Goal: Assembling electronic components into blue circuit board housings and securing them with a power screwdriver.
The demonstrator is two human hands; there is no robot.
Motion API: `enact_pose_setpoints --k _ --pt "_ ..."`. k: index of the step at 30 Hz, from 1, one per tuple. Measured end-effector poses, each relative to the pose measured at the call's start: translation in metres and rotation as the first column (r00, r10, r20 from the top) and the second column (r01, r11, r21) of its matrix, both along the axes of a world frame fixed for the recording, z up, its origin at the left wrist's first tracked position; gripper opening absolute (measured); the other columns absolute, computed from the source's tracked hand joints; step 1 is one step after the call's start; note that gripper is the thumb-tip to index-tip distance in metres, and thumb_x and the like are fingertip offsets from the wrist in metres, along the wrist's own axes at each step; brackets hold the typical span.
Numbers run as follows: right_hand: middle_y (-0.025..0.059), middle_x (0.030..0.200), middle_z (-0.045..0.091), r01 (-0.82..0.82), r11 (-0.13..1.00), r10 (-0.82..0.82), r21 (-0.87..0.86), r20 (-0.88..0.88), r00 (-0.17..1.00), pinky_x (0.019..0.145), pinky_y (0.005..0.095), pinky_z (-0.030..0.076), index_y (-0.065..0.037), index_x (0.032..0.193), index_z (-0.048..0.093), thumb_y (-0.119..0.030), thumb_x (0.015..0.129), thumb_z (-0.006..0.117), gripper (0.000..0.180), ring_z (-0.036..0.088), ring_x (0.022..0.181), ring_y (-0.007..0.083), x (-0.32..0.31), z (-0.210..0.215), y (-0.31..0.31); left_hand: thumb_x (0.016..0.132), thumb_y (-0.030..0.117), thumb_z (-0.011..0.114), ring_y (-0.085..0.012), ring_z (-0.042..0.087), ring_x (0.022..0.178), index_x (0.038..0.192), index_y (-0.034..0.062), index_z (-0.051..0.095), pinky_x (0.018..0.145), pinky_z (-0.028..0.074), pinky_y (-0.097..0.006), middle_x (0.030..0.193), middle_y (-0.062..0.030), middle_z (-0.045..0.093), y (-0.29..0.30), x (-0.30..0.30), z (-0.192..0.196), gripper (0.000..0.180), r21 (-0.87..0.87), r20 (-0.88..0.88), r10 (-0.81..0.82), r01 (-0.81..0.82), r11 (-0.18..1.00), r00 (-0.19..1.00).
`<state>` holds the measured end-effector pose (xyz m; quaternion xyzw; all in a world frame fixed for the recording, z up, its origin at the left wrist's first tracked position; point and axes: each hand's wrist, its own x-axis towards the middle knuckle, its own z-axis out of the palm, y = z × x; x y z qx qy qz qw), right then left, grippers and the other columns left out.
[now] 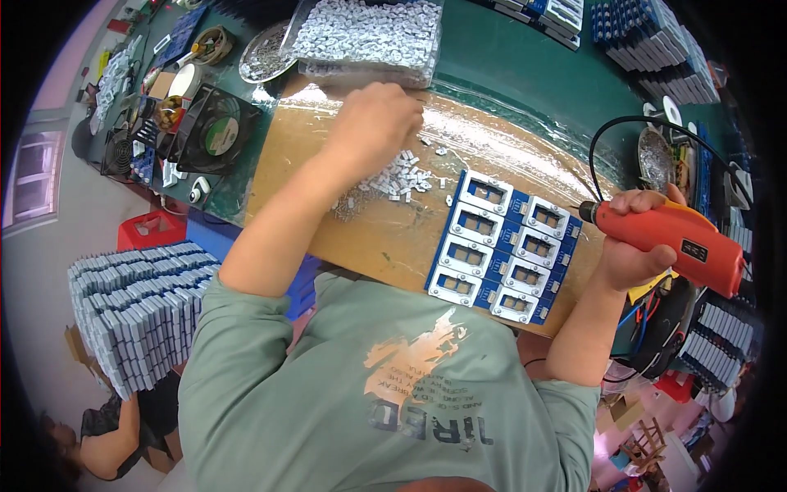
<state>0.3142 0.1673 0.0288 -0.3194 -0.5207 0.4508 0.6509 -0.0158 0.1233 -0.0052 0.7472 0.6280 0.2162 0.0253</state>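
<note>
My right hand [638, 238] is wrapped around a red electric screwdriver [697, 250], its black tip end toward the blue circuit board panel [502, 266]. On that panel sit two columns of white plastic frames [466, 254] with screws at their corners. Above a loose pile of small white plastic parts [402, 179], my left hand [379, 123] is bent with its fingers curled down and together. Whatever its fingertips may pinch is hidden. Tiny screws [352, 202] lie scattered beside the white pile.
A clear bin [369, 75] full of small white parts stands at the back, beside a round metal dish [266, 53]. A black fan [217, 131] sits to the left. Stacked boards [143, 303] rise at the lower left, near another person [111, 443]. A black cable [648, 121] arches at right.
</note>
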Motion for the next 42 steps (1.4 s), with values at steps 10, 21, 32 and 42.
enact_pose_setpoints --k 10,21,32,42 --pt "0.0077 0.086 0.057 -0.044 0.999 0.044 0.029 0.014 0.999 0.072 0.0357 0.046 -0.002 0.130 0.041 -0.075 0.068 0.069 0.099 0.055 0.075 0.0209 0.009 -0.009 0.003 0.082 0.018 0.066 -0.0304 0.058 0.095 0.088 0.0072 0.071 0.083 0.048 -0.042 0.091 -0.0087 0.063 -0.004 0.009 0.003 0.014 -0.130 0.111 -0.132 0.147 0.981 0.985" --pt "0.0093 0.087 0.058 0.001 1.000 -0.001 0.019 0.017 1.000 0.071 0.0341 0.048 0.002 0.130 0.039 -0.078 0.069 0.065 0.105 0.057 0.075 0.0203 0.011 -0.008 0.006 0.081 0.015 0.065 -0.0318 0.059 0.092 0.086 0.0059 0.070 0.081 0.047 -0.042 0.089 -0.0101 0.063 -0.017 -0.026 0.026 0.011 -0.280 0.094 -0.098 0.121 0.952 0.991" --pt "0.0084 0.087 0.057 -0.001 1.000 0.001 0.016 0.016 1.000 0.073 0.0346 0.047 0.000 0.130 0.039 -0.076 0.071 0.065 0.100 0.056 0.075 0.0204 0.014 -0.009 0.007 0.087 0.015 0.061 -0.0362 0.061 0.091 0.094 0.0027 0.065 0.079 0.049 -0.044 0.095 -0.0155 0.066 -0.010 -0.001 0.019 0.015 -0.308 0.257 0.074 0.009 0.951 0.963" --pt "0.0079 0.087 0.057 -0.007 1.000 0.007 0.004 0.015 1.000 0.074 0.0358 0.045 -0.002 0.129 0.042 -0.076 0.071 0.065 0.096 0.055 0.075 0.0204 0.014 -0.005 0.008 0.082 0.012 0.067 -0.0318 0.060 0.090 0.089 0.0041 0.067 0.079 0.048 -0.041 0.091 -0.0119 0.064 -0.005 0.003 0.000 0.010 -0.002 0.193 -0.107 0.109 0.994 0.975"
